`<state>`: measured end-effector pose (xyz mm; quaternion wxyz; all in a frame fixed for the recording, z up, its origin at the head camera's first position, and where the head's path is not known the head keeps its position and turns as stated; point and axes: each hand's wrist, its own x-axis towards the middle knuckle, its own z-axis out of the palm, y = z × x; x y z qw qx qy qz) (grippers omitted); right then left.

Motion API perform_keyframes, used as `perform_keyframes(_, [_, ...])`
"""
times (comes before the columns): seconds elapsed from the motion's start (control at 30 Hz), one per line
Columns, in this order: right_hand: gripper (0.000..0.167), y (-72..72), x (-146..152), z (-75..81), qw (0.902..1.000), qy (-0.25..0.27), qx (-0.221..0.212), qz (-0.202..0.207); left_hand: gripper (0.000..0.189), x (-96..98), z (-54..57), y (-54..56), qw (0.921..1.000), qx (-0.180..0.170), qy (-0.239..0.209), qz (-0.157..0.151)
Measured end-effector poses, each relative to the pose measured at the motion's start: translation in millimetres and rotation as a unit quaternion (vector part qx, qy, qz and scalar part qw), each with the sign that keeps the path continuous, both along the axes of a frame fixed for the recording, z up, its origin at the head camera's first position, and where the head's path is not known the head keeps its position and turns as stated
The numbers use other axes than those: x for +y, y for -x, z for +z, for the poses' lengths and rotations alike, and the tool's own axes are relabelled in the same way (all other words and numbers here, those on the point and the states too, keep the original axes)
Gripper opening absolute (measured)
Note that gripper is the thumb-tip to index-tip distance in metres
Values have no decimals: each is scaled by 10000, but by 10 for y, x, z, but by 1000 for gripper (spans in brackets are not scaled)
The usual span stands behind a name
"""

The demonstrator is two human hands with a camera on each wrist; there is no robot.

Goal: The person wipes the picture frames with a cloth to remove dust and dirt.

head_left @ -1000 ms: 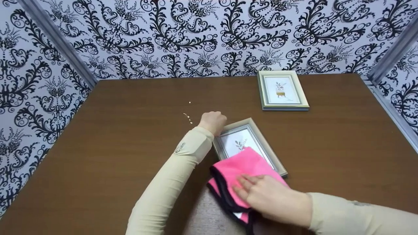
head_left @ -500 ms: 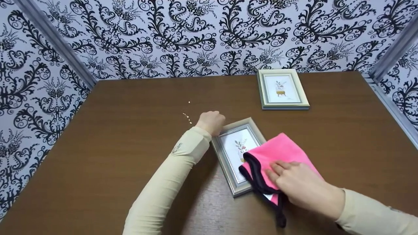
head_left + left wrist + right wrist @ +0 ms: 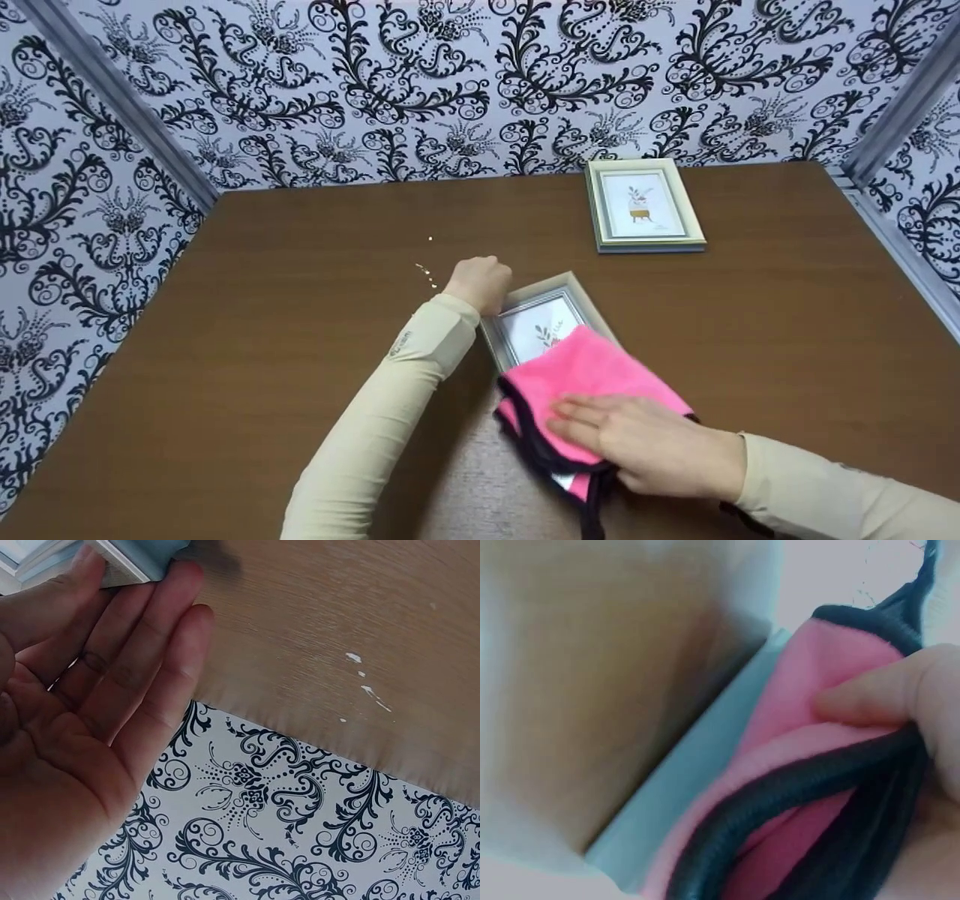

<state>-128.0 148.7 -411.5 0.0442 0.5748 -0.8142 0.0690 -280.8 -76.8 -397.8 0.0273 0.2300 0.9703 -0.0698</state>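
Note:
A picture frame [image 3: 581, 289] with a plant print lies at an angle on the table, its lower part hidden under a folded pink cloth [image 3: 592, 364] with black edging. My left hand [image 3: 480, 285] grips the frame's upper left corner; in the left wrist view, the thumb and fingertips [image 3: 184, 585] pinch that corner. With my right hand [image 3: 652, 442] I hold the cloth against the frame, the fingers stretched over it. In the right wrist view, a digit lies on the cloth [image 3: 795, 682], its black hem folded toward the palm, beside the frame's grey side [image 3: 682, 772].
A second picture frame [image 3: 645, 206] lies flat at the back right of the brown table [image 3: 315, 247]. Several small white marks [image 3: 426, 273] show on the tabletop left of my left hand. Patterned wall panels [image 3: 420, 90] close off the back and sides.
My right hand moves the cloth to the right across the frame, then back left, so it again covers the frame's lower part. The left hand keeps its grip on the corner.

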Motion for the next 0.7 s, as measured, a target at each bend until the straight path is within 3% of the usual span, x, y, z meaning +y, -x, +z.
perform_keyframes(0.13, [61,13,20,-31,9993,179,-116,297,17,1,-4,-12,10000,8,-29,7])
perform_keyframes(0.43, [80,132,271,-49,9984,448,-323,144,13,-21,-34,-15,9999,40,-100,-24])
perform_keyframes(0.57, [81,150,387,-32,9987,433,-183,-220,13,-33,-43,-21,9999,35,-152,28])
perform_keyframes(0.7, [71,106,430,18,9965,168,26,-816,14,-40,-47,-30,9999,52,-94,56])
